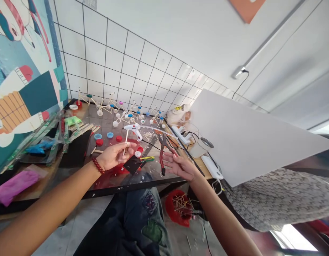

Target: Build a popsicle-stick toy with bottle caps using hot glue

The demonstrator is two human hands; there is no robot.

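Note:
My left hand (119,155), a red bead bracelet at its wrist, pinches a thin pale stick (126,141) held nearly upright over the table. Behind the stick's upper end lies a white glue gun (134,131) with its cord. My right hand (180,166) has its fingers stretched out beside red-handled pliers (161,156), whose jaws point away from me. One handle runs in under the hand; whether I grip it is unclear. Between the hands lie a yellow-green cutter (147,158), a black piece (133,164) and a white bottle cap (137,154).
Stick-and-cap figures (127,113) line the back by a wire grid (116,53). Red and blue caps (110,135) lie left of the glue gun. At right are a power strip (180,134), a white board (244,135) and a glue bottle (177,114). A red bin (173,209) holds sticks below.

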